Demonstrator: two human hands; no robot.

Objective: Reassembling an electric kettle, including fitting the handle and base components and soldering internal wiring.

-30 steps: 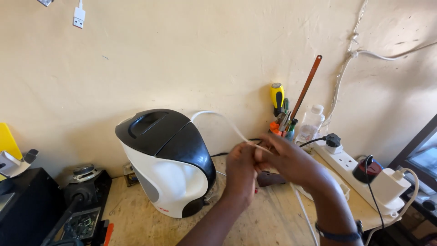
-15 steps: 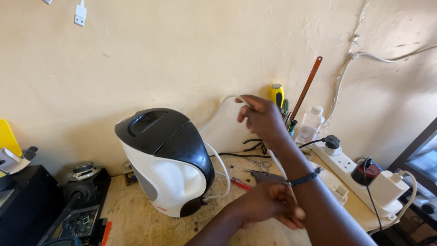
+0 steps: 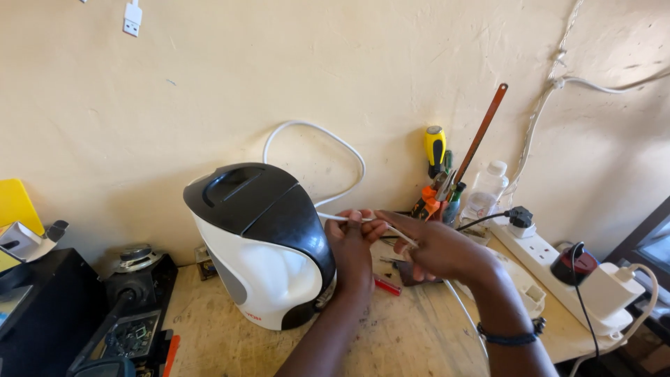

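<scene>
A white and black electric kettle (image 3: 259,241) stands on the wooden bench. Its white power cord (image 3: 315,134) loops up against the wall behind it and comes down to my hands. My left hand (image 3: 352,243) pinches the cord just right of the kettle. My right hand (image 3: 436,248) holds the same cord a little further along, fingers stretched along it. The cord then runs down past my right wrist toward the bench's front edge.
Screwdrivers and pliers (image 3: 438,185) and a clear plastic bottle (image 3: 484,190) stand against the wall. A white power strip (image 3: 558,269) with plugs lies at the right. Black electronic parts (image 3: 105,300) sit at the left, a yellow object (image 3: 14,206) beyond them.
My right hand has come down from up near the wall to meet the left hand in front of me. The cord now forms a tall loop behind the kettle.
</scene>
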